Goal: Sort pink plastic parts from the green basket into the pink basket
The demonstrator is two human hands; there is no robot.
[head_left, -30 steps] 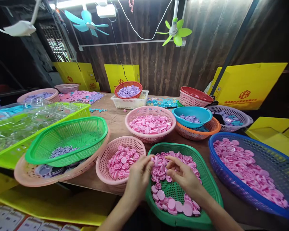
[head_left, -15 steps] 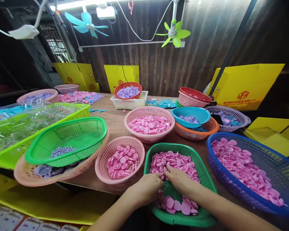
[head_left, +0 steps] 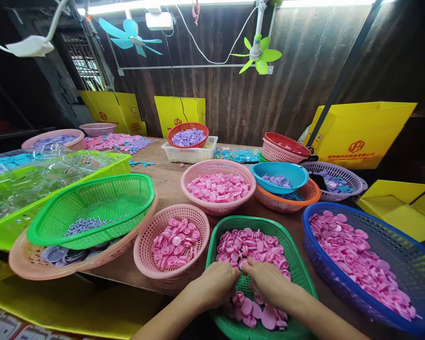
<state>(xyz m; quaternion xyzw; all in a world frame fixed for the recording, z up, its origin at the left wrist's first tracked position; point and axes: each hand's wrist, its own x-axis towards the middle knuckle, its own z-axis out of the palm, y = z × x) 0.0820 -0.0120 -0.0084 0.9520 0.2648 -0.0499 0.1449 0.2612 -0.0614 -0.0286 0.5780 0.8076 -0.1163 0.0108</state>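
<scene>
Head view: one person's two hands work low inside a green basket (head_left: 299, 257) that contains pink parts.
Left hand (head_left: 217, 282): fingers curled inward, knuckles up; fingertips hidden, so whether it grips a part cannot be told.
Right hand (head_left: 269, 279): fingers bent toward the left hand, nearly meeting it; contact between the two, and any part held, cannot be told.
Pink parts, far heap (head_left: 250, 242): banked against the far end of the green basket, just beyond the fingers.
Pink discs, near heap (head_left: 247, 308): at the near end, partly below the wrists; mesh floor shows between the heaps.
Small pink basket (head_left: 144, 238): just left of the green basket, loaded with pink pieces of similar colour.
Blue basket (head_left: 396, 243): to the right, with another pink heap.
Slip risk: a part could drop into the heap and be lost among lookalikes, if pinched only by its edge.
Mixing risk: matching colours in neighbouring baskets could cause a piece to land in the wrong one.
Tipping risk: forearm pressure on the near rim could tilt the green basket; its support there is hidden.
</scene>
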